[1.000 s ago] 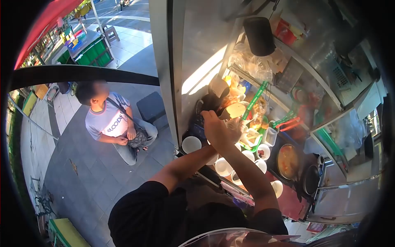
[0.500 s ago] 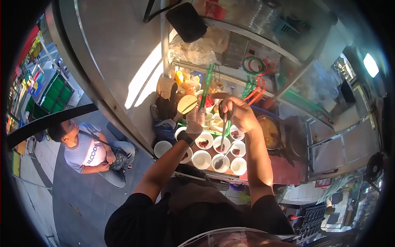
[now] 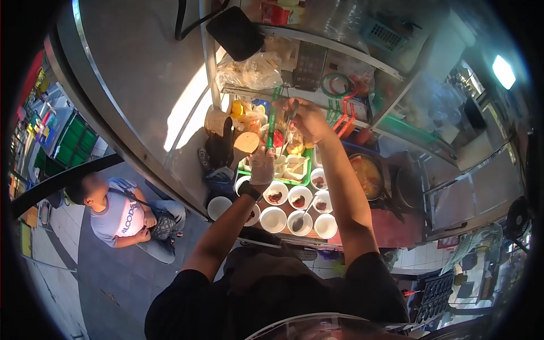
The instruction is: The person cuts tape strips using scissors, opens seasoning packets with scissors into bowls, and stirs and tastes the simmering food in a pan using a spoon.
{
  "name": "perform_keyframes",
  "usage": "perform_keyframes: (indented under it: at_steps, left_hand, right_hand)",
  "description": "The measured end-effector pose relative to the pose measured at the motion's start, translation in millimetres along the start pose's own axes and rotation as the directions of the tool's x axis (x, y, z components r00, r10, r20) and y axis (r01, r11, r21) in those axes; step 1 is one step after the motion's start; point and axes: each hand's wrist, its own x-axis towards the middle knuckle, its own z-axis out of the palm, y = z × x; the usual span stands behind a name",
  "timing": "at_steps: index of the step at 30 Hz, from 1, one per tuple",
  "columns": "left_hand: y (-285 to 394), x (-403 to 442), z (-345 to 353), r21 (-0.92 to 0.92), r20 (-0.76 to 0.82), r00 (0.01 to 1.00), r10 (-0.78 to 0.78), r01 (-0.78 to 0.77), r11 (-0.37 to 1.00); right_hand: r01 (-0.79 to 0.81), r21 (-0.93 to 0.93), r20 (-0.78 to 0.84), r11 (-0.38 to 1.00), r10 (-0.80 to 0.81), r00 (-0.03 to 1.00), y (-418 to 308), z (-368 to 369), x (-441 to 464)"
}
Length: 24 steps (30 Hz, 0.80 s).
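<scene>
Sunlight falls across the side panel (image 3: 190,110) of a food stall, where white cups (image 3: 273,220) stand in rows on the red surface (image 3: 394,224) before a green tray (image 3: 309,171). Half a second ago we saw the right hand (image 3: 309,120) above the cups, its metal utensil (image 3: 293,109) pointing down into one; now the hand is raised beyond the tray, fingers clamped on that utensil. Attention, we judge, has swung from cups to the supplies behind. At the tray's left edge is the left hand (image 3: 262,167), near a green strip (image 3: 273,122); whether its fingers grip anything, we cannot tell. Several cups hold reddish filling; a spoon (image 3: 298,225) rests in another.
</scene>
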Motion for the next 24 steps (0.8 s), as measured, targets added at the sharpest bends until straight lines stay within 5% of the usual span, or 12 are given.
perform_keyframes:
  at_steps: [3, 11, 14, 15, 16, 19, 21, 24]
  left_hand:
    - [-2, 1, -2, 0.151, -0.019, 0.965, 0.261, -0.255, 0.955]
    - [25, 5, -7, -0.135, 0.077, 0.987, -0.142, 0.151, 0.979]
    - [39, 7, -9, -0.067, 0.081, 0.984, -0.159, 0.165, 0.984]
    - [24, 5, -6, -0.066, 0.083, 0.983, -0.161, 0.167, 0.984]
    - [4, 3, -1, 0.024, 0.028, 0.999, 0.028, -0.029, 0.999]
    - [-9, 2, -3, 0.204, 0.014, 0.969, 0.246, -0.244, 0.948]
    - [4, 6, -5, 0.283, 0.034, 0.963, 0.268, -0.266, 0.922]
    - [31, 10, -6, 0.071, 0.005, 0.999, 0.050, -0.050, 0.996]
  right_hand:
    - [0.006, 0.005, 0.012, 1.000, -0.006, 1.000, -3, -3, 6]
    - [0.018, 0.069, 0.010, 0.997, -0.019, 1.000, -15, 7, 12]
    - [-0.017, 0.040, 0.018, 0.999, 0.016, 1.000, -13, 4, 14]
    - [-0.042, -0.002, 0.033, 0.999, 0.042, 0.999, -12, 2, 13]
    - [-0.067, -0.045, 0.048, 0.997, 0.069, 0.996, -12, -1, 12]
    - [-0.121, -0.177, -0.069, 0.977, 0.111, 0.991, -14, -7, -5]
    - [-0.093, -0.353, -0.042, 0.931, 0.083, 0.996, -32, -2, -27]
    - [0.054, -0.609, 0.050, 0.791, -0.030, 0.998, -36, -13, -54]
